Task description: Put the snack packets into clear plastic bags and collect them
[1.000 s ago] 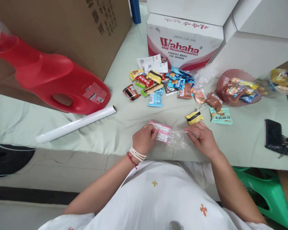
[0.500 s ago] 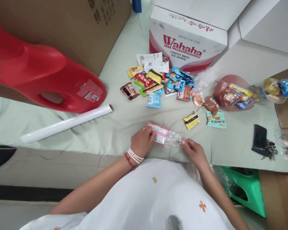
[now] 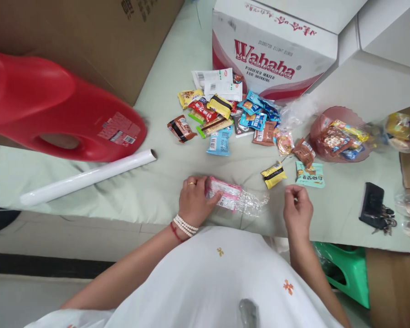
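My left hand (image 3: 197, 200) is closed on the pink-printed end of a clear plastic bag (image 3: 225, 195), thumb on top. The bag's crinkled transparent end (image 3: 254, 202) lies flat on the cloth towards the right. My right hand (image 3: 298, 207) hovers apart from the bag with its fingers curled together, and nothing shows between them. Just beyond it lie a small yellow packet with a black band (image 3: 274, 175) and a mint-green snack packet (image 3: 310, 174). Farther back is a heap of mixed wrapped snacks (image 3: 219, 107).
A pink bowl (image 3: 362, 136) of snacks stands at the right, near a black case with keys (image 3: 372, 205). At the left are a red jug (image 3: 89, 118) and a white tube (image 3: 89, 177). A Wahaha carton (image 3: 269, 59) stands behind the heap. A green stool (image 3: 355, 273) is below the table.
My right hand has let go of the bag's clear end and moved right and slightly away from me. My left hand keeps the bag, its fingers now lying farther over the edge.
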Motion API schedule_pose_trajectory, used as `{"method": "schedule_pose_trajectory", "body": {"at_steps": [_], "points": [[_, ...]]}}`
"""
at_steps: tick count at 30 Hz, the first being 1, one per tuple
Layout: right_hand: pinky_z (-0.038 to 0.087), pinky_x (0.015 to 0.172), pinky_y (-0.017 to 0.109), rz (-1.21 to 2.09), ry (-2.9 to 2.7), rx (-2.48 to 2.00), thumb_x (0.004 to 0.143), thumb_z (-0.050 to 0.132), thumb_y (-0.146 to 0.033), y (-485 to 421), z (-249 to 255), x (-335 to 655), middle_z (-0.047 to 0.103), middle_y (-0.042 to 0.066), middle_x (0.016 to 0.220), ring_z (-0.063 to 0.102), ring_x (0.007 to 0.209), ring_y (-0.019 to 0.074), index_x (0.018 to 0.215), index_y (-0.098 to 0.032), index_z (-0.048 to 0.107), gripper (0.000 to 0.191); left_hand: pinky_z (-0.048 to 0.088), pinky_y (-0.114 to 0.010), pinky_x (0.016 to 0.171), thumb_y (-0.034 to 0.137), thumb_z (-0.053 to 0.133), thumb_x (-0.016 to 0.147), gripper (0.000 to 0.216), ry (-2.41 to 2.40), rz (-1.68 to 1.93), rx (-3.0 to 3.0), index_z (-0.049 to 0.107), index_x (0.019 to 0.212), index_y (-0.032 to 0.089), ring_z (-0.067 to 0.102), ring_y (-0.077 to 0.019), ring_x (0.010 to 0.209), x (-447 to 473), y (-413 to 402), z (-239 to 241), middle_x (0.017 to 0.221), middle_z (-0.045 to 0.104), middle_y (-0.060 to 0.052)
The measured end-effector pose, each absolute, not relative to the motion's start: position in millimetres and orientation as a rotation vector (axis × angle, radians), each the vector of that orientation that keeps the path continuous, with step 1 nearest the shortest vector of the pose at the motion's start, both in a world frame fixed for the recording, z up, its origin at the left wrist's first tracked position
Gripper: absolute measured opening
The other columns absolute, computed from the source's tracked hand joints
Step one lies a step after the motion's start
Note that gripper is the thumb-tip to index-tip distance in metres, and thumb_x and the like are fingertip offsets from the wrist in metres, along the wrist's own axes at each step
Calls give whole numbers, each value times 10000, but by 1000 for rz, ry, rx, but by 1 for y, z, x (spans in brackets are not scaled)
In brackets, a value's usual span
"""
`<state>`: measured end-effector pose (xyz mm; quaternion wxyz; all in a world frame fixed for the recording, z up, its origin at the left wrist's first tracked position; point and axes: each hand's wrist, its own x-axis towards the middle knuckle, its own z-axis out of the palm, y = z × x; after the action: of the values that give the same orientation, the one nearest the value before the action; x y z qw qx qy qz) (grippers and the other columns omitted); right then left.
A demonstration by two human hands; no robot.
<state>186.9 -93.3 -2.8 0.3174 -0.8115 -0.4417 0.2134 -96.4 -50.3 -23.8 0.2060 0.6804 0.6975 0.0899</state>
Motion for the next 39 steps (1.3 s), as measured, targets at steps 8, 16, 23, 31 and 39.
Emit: {"method": "schedule_pose_trajectory", "body": {"at_steps": [8,16,23,31,39], "points": [[510,920,507,831,-1774,-2042,862,655,-710,-76,-13,143,719,183,1116,618,1072,362,1491,-116,514,877,483,-488,910,582,680,861,472,1879,32,1871,691,1098,173,616,-379,1106,-96,-41,-14,1111,710,-162],[517,849,434,935,-1801,-2066,913,657,-444,-99,-21,144,703,110,942,626,951,304,1071,-197,723,300,444,-536,989,561,699,841,615,1899,36,1796,630,1297,155,581,-407,1190,-94,-40,-13,1196,694,-186],[553,853,394,1100,-1589,-1900,922,619,-635,-89,-11,151,704,142,1205,680,1036,271,1479,-182,530,723,466,-534,971,532,760,774,453,1910,117,1714,663,1042,179,534,-396,1165,-90,-40,-16,1157,602,-168],[461,542,296,1330,-1269,-1915,879,658,-549,-89,-21,139,600,-38,625,551,523,177,1079,-235,665,372,524,-394,852,365,749,753,358,1763,637,1671,479,945,230,584,-239,928,-89,-55,-24,989,554,-56],[585,745,358,1426,-991,-1581,902,605,-615,-79,-4,108,746,51,868,703,798,232,1076,-224,709,440,503,-377,814,253,561,894,67,1576,715,2114,557,950,216,617,-259,971,-48,-56,-13,1016,612,-107]]}}
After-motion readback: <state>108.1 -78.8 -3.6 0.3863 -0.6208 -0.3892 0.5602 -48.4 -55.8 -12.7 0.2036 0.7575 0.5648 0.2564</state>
